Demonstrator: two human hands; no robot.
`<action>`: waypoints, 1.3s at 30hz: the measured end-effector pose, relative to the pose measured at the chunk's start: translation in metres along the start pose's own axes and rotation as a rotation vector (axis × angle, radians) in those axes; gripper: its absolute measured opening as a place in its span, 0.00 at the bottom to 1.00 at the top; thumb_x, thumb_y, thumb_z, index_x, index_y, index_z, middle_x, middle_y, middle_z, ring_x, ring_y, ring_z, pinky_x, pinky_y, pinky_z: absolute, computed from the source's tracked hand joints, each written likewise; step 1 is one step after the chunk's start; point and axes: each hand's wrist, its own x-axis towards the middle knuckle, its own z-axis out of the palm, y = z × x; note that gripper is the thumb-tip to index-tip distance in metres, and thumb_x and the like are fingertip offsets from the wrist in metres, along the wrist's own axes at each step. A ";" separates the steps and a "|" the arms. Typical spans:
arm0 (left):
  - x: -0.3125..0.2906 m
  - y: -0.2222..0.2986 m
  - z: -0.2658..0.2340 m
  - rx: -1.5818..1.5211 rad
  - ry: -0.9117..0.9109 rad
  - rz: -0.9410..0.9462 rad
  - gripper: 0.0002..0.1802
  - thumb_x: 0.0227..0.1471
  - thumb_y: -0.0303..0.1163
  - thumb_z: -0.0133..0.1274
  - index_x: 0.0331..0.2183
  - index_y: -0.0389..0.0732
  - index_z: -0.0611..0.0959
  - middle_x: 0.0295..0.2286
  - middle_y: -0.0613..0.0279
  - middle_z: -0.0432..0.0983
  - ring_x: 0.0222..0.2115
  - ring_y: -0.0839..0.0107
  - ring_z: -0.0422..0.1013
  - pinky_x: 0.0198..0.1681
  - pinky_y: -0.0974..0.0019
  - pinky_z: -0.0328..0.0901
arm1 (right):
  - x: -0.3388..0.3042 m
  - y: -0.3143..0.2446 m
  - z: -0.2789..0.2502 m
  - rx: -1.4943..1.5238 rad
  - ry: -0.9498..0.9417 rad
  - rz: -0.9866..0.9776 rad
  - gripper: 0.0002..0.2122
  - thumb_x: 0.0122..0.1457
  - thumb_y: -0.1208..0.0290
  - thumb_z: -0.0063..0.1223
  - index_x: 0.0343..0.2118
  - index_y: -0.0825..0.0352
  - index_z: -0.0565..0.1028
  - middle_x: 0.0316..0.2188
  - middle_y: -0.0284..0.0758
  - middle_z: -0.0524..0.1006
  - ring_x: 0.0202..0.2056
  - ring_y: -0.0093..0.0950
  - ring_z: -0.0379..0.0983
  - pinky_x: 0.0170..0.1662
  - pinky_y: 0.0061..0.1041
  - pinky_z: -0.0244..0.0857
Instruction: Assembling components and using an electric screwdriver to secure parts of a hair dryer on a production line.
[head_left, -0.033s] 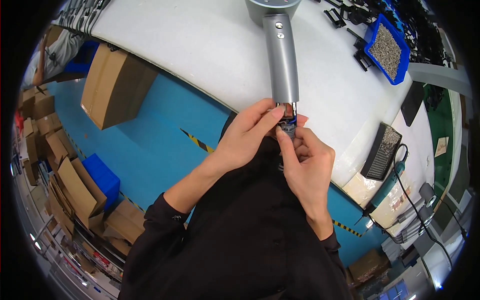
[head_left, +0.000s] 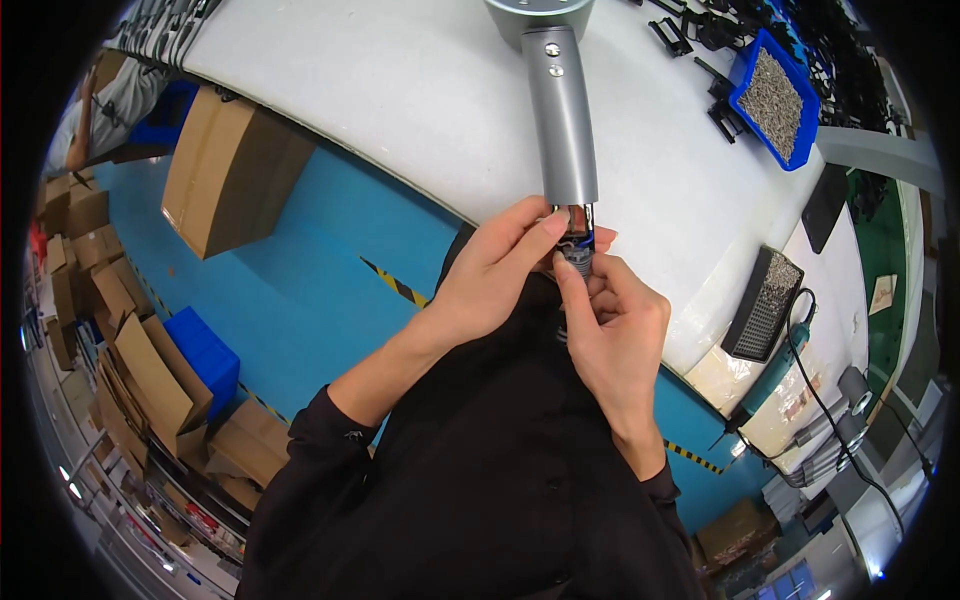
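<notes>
A silver-grey hair dryer (head_left: pixel 562 120) lies on the white table with its handle reaching toward me and two round buttons near the top. The handle's lower end is open, and copper-coloured and blue inner parts (head_left: pixel 577 225) show there. My left hand (head_left: pixel 490 265) is closed at this end, its thumb pressed on the inner parts. Just below, my right hand (head_left: pixel 615 325) pinches the grey ribbed cord sleeve (head_left: pixel 577 260) between thumb and fingers. Fingertips behind the handle are partly hidden.
At the right stand a blue bin of small screws (head_left: pixel 773 100), black plastic parts (head_left: pixel 670 35), a black screw tray (head_left: pixel 765 300) and a teal electric screwdriver (head_left: pixel 770 375) with its cable. A cardboard box (head_left: pixel 225 170) is beside the table; more boxes (head_left: pixel 150 370) lie left. Another person (head_left: pixel 110 110) is far left.
The hair dryer's far end has swung very slightly to the left. Both hands keep their hold in nearly the same place.
</notes>
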 end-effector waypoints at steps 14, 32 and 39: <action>0.007 -0.007 0.016 0.082 0.136 0.089 0.15 0.66 0.33 0.38 0.40 0.32 0.74 0.36 0.54 0.79 0.43 0.68 0.76 0.42 0.70 0.70 | -0.007 0.013 0.009 -0.304 0.234 -0.296 0.09 0.57 0.75 0.59 0.38 0.72 0.75 0.22 0.37 0.71 0.15 0.30 0.67 0.18 0.26 0.60; 0.007 -0.002 0.003 -0.074 -0.036 -0.012 0.13 0.64 0.30 0.44 0.47 0.32 0.72 0.43 0.60 0.76 0.44 0.77 0.71 0.48 0.70 0.66 | 0.006 -0.001 0.003 -0.396 0.028 -0.178 0.06 0.57 0.79 0.54 0.36 0.73 0.71 0.24 0.41 0.71 0.19 0.38 0.69 0.20 0.32 0.62; 0.005 -0.003 -0.001 -0.019 -0.085 -0.018 0.19 0.61 0.24 0.47 0.53 0.32 0.68 0.44 0.57 0.75 0.46 0.74 0.71 0.52 0.68 0.65 | 0.006 -0.014 -0.010 -0.397 -0.078 -0.086 0.11 0.54 0.77 0.59 0.40 0.73 0.73 0.26 0.40 0.73 0.22 0.38 0.71 0.23 0.32 0.65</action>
